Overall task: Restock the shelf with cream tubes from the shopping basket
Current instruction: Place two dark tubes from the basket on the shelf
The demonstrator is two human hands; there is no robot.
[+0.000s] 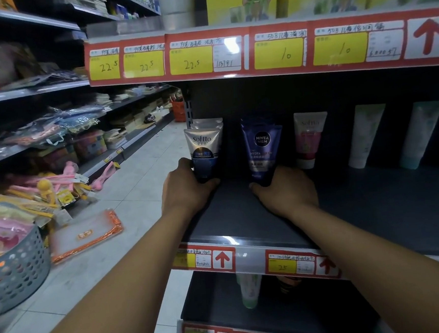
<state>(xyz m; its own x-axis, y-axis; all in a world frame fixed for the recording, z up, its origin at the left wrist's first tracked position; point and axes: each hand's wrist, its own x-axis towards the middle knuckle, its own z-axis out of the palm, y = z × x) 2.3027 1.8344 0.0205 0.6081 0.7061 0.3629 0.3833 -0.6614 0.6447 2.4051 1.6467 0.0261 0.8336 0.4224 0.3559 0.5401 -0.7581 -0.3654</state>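
Note:
On the dark middle shelf (375,205), my left hand (185,188) grips the cap end of a silver-and-blue Softto tube (205,149), which stands upright at the front of a short row of like tubes. My right hand (284,190) holds the base of a purple Nivea Men tube (262,149), also upright on the shelf. Both forearms reach in from below. The shopping basket is out of view.
Further right on the shelf stand a pink-and-white Softto tube (309,140) and two pale green tubes (367,134). Red price strips edge the shelves. A grey perforated basket (15,269) and packaged goods lie on the floor at left. The aisle floor (136,195) runs back.

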